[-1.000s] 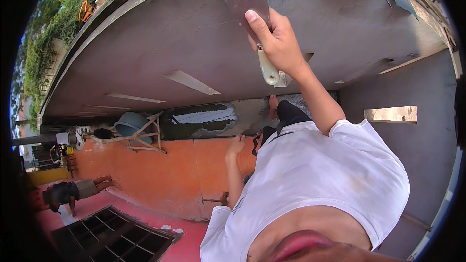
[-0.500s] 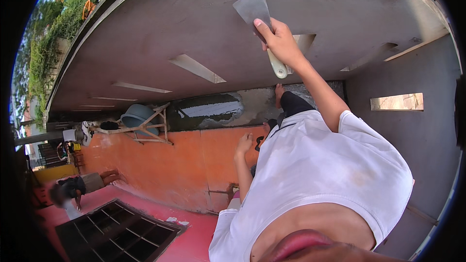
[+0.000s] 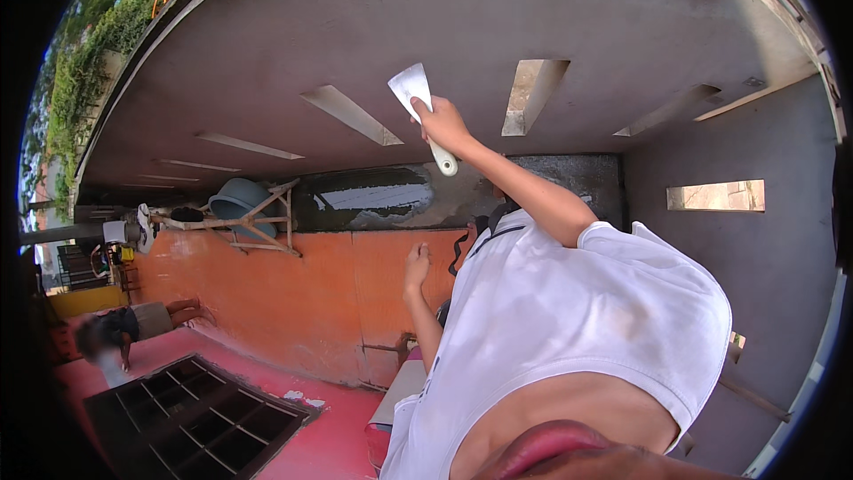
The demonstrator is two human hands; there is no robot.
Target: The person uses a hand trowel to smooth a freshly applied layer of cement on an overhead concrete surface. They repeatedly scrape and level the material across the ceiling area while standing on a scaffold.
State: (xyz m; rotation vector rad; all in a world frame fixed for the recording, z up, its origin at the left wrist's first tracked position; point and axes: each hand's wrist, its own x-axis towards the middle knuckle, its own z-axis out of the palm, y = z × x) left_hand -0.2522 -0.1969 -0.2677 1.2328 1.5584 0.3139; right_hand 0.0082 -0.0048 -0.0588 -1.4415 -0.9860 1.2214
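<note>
Right arm (image 3: 533, 191) outstretched, the right hand (image 3: 442, 123) clamps a scraper (image 3: 410, 84), blade beyond the thumb; the wall slot (image 3: 530, 98) it earlier partly hid shows to its right. The left hand (image 3: 417, 266) looks half-curled, grip unclear.

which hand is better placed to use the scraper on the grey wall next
Probably the right hand: it grips the scraper, arm extended in front of the grey wall. The left hand, loosely curled, holds nothing visible and sits farther from that wall.
</note>
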